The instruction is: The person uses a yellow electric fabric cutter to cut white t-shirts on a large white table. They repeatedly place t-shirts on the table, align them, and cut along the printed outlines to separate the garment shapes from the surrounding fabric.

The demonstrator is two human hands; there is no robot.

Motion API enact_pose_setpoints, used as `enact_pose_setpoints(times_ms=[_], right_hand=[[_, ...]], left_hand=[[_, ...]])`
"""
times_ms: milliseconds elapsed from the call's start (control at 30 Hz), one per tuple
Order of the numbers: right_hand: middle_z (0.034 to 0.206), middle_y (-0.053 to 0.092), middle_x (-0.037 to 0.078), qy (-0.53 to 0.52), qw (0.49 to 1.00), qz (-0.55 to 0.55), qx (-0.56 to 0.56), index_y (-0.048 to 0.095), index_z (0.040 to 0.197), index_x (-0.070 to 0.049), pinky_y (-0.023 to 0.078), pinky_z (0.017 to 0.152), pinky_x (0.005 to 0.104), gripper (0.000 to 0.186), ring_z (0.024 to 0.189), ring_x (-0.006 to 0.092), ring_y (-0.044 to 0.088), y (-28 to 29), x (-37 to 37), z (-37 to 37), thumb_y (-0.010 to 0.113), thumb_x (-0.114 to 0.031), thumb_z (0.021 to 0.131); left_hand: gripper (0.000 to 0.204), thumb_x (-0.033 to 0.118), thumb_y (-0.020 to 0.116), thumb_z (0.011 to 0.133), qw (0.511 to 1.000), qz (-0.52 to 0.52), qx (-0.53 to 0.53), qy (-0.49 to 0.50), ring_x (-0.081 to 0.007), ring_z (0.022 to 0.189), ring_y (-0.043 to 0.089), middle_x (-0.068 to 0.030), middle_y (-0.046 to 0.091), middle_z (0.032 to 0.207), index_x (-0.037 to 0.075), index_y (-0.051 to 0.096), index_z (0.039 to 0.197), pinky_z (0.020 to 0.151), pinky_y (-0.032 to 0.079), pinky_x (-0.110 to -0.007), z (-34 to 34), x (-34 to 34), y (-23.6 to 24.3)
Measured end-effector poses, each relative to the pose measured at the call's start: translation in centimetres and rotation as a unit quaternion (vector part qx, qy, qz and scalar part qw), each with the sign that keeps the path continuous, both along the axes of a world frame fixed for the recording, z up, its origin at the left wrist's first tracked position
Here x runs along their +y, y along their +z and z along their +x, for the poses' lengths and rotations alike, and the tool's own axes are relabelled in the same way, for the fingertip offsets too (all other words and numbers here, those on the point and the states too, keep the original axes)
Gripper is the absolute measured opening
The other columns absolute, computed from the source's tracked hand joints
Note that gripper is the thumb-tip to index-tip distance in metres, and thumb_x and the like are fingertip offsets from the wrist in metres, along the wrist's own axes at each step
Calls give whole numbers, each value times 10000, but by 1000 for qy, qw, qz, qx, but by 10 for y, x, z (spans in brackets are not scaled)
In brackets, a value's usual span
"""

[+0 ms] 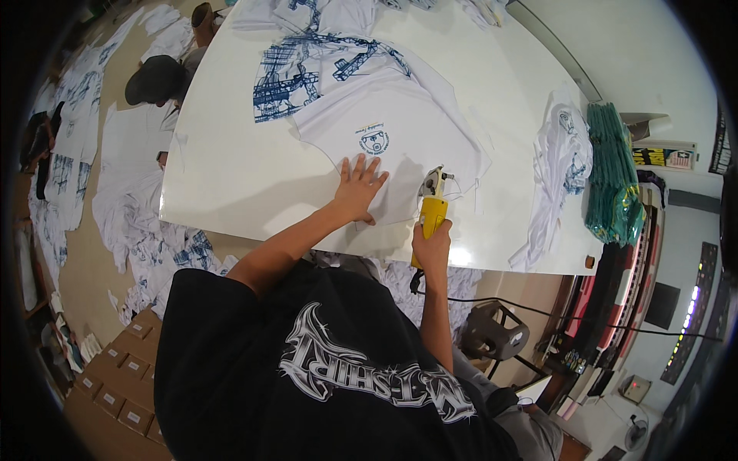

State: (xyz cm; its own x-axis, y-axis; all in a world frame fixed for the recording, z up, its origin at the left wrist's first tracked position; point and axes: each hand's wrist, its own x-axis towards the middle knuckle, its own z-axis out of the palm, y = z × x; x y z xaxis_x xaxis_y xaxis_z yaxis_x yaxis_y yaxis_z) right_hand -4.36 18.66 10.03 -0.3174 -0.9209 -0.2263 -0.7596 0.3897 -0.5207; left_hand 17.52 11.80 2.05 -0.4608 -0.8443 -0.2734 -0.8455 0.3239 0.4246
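My left hand lies flat on a white fabric panel, fingers spread, just below a small printed blue emblem. Wrapped round the yellow body of an electric rotary fabric cutter is my right hand. The cutter's metal head and round blade are at the panel's near right edge; whether the blade touches the cloth I cannot tell. Beyond the panel's far left side lies white fabric with a blue line print. All of this rests on a glossy white table.
A crumpled white garment lies at the table's right, beside stacked green packets. A black cord trails right from the cutter. A chair stands near the front edge. At left are cloth heaps, cardboard boxes and another person.
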Motion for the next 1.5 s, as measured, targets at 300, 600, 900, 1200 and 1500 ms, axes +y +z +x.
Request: enact_pose_setpoints(times_ms=[300, 600, 900, 1200, 1500], right_hand=[[993, 666, 395, -30, 999, -18, 26, 431, 1124, 76, 546, 829, 578, 479, 931, 564, 677, -12, -19, 7, 696, -254, 900], [1006, 668, 395, -45, 998, -9, 38, 424, 1143, 73, 558, 829, 567, 531, 945, 555, 684, -12, -34, 10, 713, -292, 888], [1027, 674, 393, -48, 998, -10, 45, 425, 1167, 80, 563, 856, 561, 558, 959, 551, 689, -17, -39, 5, 716, -304, 885], [1060, 681, 383, -19, 999, 22, 28, 445, 1230, 66, 554, 852, 548, 562, 987, 541, 686, -4, 1, -15, 715, -307, 906], [1075, 704, 334, 113, 986, 116, -31, 525, 1303, 14, 547, 857, 513, 568, 1014, 512, 694, 63, 95, -147, 768, -288, 887]], left_hand=[[1323, 581, 950, 571, 1000, -7, 8, -1, -505, 1588, 21, -191, 128, 1743, 187, 301, 1655, 1202, -3, -762, 1, 0, -5], [1325, 586, 949, 563, 1000, -12, 15, 1, -506, 1589, 7, -194, 125, 1742, 186, 308, 1652, 1198, -23, -764, 2, 1, -9], [1315, 577, 944, 582, 1000, -3, 22, -2, -501, 1591, -20, -198, 112, 1744, 174, 300, 1655, 1200, -34, -757, 3, 1, -7], [1315, 581, 938, 591, 1000, -2, 25, -7, -494, 1593, -22, -194, 94, 1746, 187, 285, 1662, 1207, -23, -750, 5, 0, -5], [1309, 575, 934, 593, 999, -6, 29, -19, -490, 1594, 9, -201, 96, 1742, 184, 284, 1660, 1226, 12, -731, 7, 1, -8]])
